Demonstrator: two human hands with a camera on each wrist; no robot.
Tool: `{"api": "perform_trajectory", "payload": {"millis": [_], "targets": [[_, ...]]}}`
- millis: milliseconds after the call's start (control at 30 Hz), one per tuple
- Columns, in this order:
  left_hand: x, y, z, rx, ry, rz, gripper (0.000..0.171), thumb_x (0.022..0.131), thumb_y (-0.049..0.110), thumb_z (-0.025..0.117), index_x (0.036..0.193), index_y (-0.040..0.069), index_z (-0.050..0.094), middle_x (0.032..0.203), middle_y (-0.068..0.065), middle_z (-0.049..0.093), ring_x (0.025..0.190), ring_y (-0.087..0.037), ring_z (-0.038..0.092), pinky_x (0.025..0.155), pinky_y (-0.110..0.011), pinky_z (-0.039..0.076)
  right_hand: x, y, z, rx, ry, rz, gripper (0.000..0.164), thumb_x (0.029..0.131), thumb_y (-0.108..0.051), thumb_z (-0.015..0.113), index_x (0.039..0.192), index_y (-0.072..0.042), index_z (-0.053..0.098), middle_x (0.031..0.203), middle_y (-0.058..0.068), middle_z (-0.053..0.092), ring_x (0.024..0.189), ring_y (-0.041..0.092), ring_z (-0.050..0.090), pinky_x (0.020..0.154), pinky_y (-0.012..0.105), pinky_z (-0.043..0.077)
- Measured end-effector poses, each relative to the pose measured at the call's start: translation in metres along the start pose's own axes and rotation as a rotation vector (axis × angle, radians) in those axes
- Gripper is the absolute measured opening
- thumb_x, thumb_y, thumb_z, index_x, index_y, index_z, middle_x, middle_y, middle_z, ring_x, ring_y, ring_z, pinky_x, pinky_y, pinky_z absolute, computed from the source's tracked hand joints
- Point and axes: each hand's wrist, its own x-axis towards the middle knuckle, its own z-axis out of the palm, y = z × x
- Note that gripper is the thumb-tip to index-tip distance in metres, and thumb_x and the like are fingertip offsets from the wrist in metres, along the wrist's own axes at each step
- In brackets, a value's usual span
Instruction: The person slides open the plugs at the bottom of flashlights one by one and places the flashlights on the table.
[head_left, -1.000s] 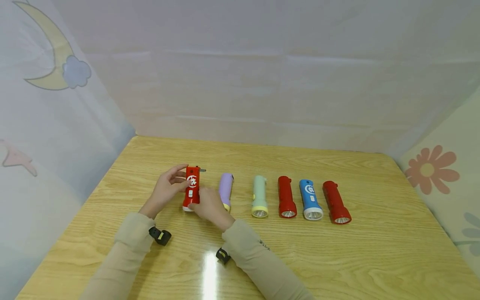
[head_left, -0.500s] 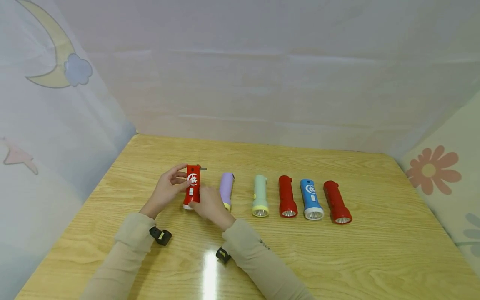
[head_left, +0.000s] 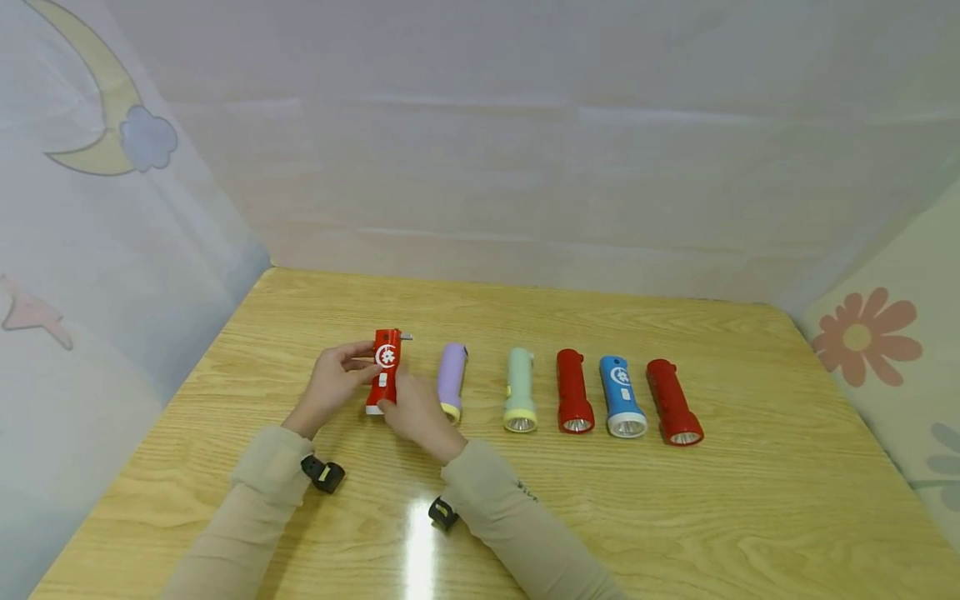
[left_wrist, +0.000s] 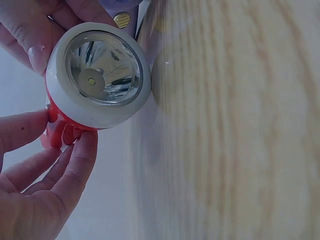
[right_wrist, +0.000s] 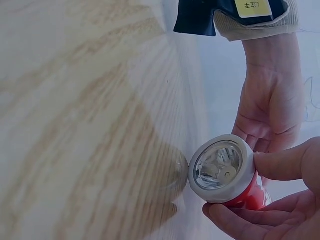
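Observation:
Both hands hold a red flashlight [head_left: 386, 357] with a white head rim and a white emblem, near the left part of the table. My left hand [head_left: 336, 382] grips its body from the left, thumb on the front. At the head end my right hand [head_left: 420, 410] pinches it from the right. A short grey piece [head_left: 407, 337] sticks out sideways at the tail. In the left wrist view the flashlight's clear lens [left_wrist: 105, 67] faces the camera, unlit. Right wrist view: the white rim [right_wrist: 240, 187] is at or close to the tabletop; contact is unclear.
To the right lie a purple flashlight [head_left: 452, 377], a mint green one [head_left: 519, 383], a dark red one [head_left: 573, 390], a blue one [head_left: 621, 392] and another dark red one [head_left: 669, 398], in a row. The wooden table [head_left: 675, 525] meets fabric backdrops behind and at the sides.
The held flashlight has tilted slightly, its tail leaning right. My left fingers have come down from its tail end toward the middle. The flashlights in the row stay put.

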Motion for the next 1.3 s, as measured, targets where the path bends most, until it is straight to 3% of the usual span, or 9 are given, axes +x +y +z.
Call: {"api": "perform_trajectory", "payload": {"millis": [167, 467, 800, 1300], "targets": [[-0.0009, 0.0013, 0.0007, 0.019, -0.004, 0.010, 0.045, 0.086, 0.003, 0.060, 0.128, -0.008, 0.046, 0.118, -0.024, 0.053, 0.101, -0.032, 0.057, 0.079, -0.035, 0.050, 0.0002, 0.0003, -0.0008, -0.006, 0.007, -0.006, 0.031, 0.082, -0.014, 0.066, 0.104, 0.003, 0.052, 0.078, 0.008, 0.061, 0.069, 0.020, 0.056, 0.059, 0.027, 0.043], [-0.0013, 0.0060, 0.0009, 0.046, -0.037, -0.013, 0.044, 0.088, 0.002, 0.058, 0.128, -0.010, 0.044, 0.122, -0.027, 0.050, 0.105, -0.037, 0.054, 0.083, -0.039, 0.049, -0.0006, 0.0024, -0.0001, 0.033, 0.007, -0.002, 0.031, 0.083, -0.014, 0.066, 0.106, 0.003, 0.053, 0.085, 0.009, 0.062, 0.073, 0.019, 0.057, 0.061, 0.026, 0.045], [0.0019, 0.0029, 0.0030, 0.078, -0.087, -0.017, 0.039, 0.087, -0.004, 0.055, 0.124, -0.013, 0.047, 0.124, -0.028, 0.049, 0.107, -0.038, 0.053, 0.084, -0.037, 0.048, -0.0009, 0.0020, 0.0006, 0.015, 0.018, 0.010, 0.019, 0.084, -0.015, 0.064, 0.092, 0.001, 0.058, 0.075, 0.007, 0.059, 0.064, 0.017, 0.053, 0.053, 0.025, 0.041], [0.0039, 0.0020, 0.0063, 0.101, -0.082, -0.022, 0.036, 0.088, -0.004, 0.053, 0.122, -0.015, 0.048, 0.117, -0.031, 0.053, 0.104, -0.038, 0.054, 0.081, -0.033, 0.049, 0.0052, 0.0016, -0.0005, -0.025, -0.020, 0.014, 0.014, 0.085, -0.013, 0.062, 0.078, -0.001, 0.060, 0.064, 0.003, 0.052, 0.056, 0.016, 0.045, 0.049, 0.025, 0.035]]}}
